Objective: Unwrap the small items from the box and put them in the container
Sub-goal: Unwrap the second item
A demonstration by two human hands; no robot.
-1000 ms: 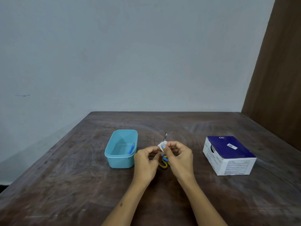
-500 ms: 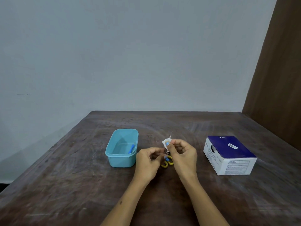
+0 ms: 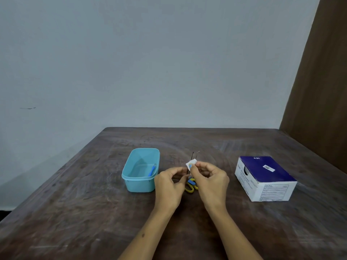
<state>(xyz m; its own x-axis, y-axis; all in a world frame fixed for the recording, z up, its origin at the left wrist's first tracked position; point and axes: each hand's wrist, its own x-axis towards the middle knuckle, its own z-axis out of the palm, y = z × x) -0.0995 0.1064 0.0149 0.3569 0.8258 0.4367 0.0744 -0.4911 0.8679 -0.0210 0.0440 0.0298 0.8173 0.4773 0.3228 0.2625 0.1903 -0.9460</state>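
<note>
Wrapped item point(image 3: 191, 164), a small white packet with a blue shape showing on it, is held up above the middle of the bench point(image 3: 93, 212), between the two hands. The right hand point(image 3: 211, 180) pinches it with thumb and fingertips curled around its edge. The left hand point(image 3: 169, 184) is just beside it, with its fingers curled toward the same packet, but I cannot tell if they really touch it or hold a piece of the wrapping.

Under the hands, scissors point(image 3: 191, 185) with yellow and blue handles lie on the bench; their thin blades point away from the person and are partly hidden behind the packet.

To the left of the hands stands the light blue container point(image 3: 139, 182), open at the top. Inside it, near its right wall, lies one small blue item point(image 3: 151, 170), already unwrapped.

To the right, well apart from the hands, sits the box point(image 3: 262, 177), white on the sides and dark blue on top, with a small white label on the lid. A dark opening is visible on its left side.

A pale wall point(image 3: 150, 62) rises behind the bench.
</note>
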